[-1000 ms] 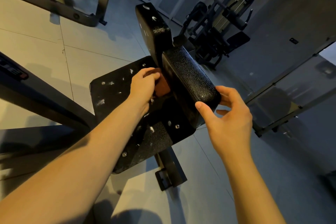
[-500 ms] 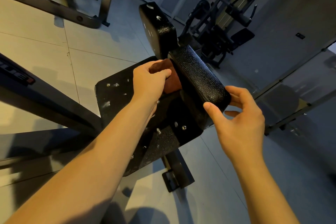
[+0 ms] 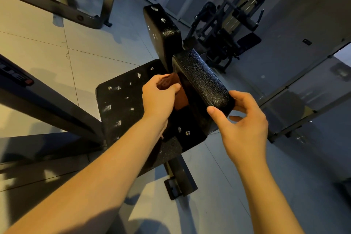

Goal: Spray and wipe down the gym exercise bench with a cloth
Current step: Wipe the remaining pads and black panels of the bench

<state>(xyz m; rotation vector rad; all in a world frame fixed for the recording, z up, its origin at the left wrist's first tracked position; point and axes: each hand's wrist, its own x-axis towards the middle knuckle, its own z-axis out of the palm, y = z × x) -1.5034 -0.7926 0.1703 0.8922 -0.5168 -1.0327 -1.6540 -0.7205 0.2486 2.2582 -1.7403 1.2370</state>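
Cloth (image 3: 181, 100), rust-brown, is gripped in the curled fingers of the left hand (image 3: 158, 97) and pressed against the left side of the black bench pad (image 3: 201, 81), above a scuffed plate (image 3: 121, 104). The pad's near end is pinched between the thumb and fingers of the right hand (image 3: 245, 125).

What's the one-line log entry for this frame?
left hand: grips cloth against pad | right hand: holds pad end | stage: wiping
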